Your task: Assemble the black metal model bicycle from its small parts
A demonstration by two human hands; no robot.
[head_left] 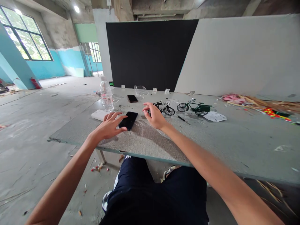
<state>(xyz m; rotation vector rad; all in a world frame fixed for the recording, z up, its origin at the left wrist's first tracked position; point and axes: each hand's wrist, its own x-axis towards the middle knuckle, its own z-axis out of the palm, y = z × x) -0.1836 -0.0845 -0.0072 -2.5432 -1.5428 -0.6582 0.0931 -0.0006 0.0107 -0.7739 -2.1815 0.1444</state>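
Observation:
My left hand [110, 125] has its fingers spread at the left edge of a dark smartphone [128, 121] lying flat on the table. Its thumb and index finger overlap that edge; whether they press on it I cannot tell. To the right, my right hand [154, 117] is raised in front of a black model bicycle [168, 110], fingers loosely bent and apart, with nothing visible in them. The hand hides part of that bicycle. A green model bicycle [194, 107] with a rear box stands further right. Between the two bicycles' front sides lies a black pen-like stick [181, 118].
A water bottle [106, 95] stands behind a white box-like object [99, 115]. A second phone [132, 98] and clear plastic [140, 90] lie further back. White crumpled paper [215, 116] is beside the green bicycle. Wood strips [253, 104] are piled right. A black panel [150, 53] rises behind.

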